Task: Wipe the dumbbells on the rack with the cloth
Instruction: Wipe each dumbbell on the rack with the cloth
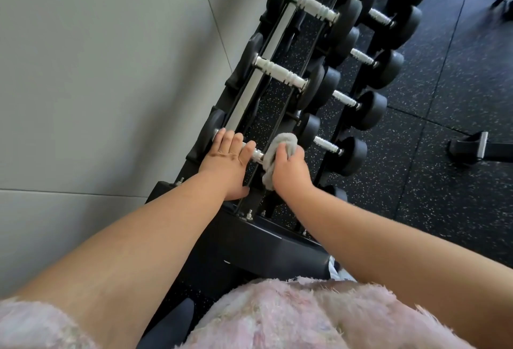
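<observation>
Wiping the nearest dumbbell (256, 154), right hand (290, 167) fingers clutch the cloth (277, 144); left hand (226, 158) fingers wrap its handle; dumbbells beyond seemingly remain.

Grey cloth (280, 154), black dumbbells (280, 74)

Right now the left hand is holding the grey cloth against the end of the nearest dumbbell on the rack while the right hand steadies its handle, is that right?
Not quite: the hands are swapped. The head view shows the right hand holding the grey cloth against the end of the nearest dumbbell on the rack, while the left hand steadies its handle.
</observation>
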The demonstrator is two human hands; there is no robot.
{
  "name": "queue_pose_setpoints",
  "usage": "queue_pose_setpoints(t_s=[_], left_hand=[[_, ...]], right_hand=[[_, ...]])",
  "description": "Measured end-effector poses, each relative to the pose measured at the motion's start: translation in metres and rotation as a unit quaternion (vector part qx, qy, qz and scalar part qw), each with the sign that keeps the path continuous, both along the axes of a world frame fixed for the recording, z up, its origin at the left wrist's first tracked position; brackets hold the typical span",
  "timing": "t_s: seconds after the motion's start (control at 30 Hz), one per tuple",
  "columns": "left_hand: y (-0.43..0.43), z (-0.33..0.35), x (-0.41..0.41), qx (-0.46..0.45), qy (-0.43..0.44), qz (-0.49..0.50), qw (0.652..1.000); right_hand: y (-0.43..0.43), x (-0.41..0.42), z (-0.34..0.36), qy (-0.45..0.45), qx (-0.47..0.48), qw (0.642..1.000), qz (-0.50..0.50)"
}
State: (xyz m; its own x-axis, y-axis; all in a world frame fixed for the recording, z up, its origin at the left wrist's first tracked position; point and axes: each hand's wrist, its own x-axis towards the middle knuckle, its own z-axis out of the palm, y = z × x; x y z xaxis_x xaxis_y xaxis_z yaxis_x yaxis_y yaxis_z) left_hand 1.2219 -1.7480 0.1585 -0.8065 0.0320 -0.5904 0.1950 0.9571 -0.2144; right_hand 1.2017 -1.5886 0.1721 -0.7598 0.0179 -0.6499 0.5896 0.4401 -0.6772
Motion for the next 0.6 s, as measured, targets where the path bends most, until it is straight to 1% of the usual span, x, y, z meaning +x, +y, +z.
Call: queue_pose_setpoints(t_s=[0.07,0.13,0.3,0.4,0.47,0.53,0.6], left_hand=[[0.0,0.001,0.0,-0.007,-0.007,0.001,1.0],[0.001,0.002,-0.001,-0.01,-0.009,0.001,1.0],[0.001,0.002,-0.001,-0.009,-0.008,0.001,1.0],[0.0,0.003,-0.001,-0.014,-0.011,-0.005,1.0],[0.0,0.004,0.0,-0.017,-0.015,-0.007,1.0],[0.001,0.005,-0.001,-0.021,-0.02,-0.009,1.0],[0.002,0.005,-0.001,-0.018,-0.017,-0.006,1.0]], right_hand=[[-0.002,-0.024,-0.004,-0.033,-0.015,0.999,-0.014],[0.0,-0.029,-0.014,-0.057,-0.024,0.998,0.0],[-0.006,0.023,0.01,-0.089,-0.006,0.996,0.003],[-0.004,0.049,0.004,-0.07,0.013,0.997,0.024],[-0.002,0.038,-0.001,-0.067,0.001,0.997,0.025],[-0.002,0.017,-0.005,-0.091,-0.022,0.996,0.011],[-0.003,-0.001,-0.014,-0.082,-0.038,0.996,-0.007]])
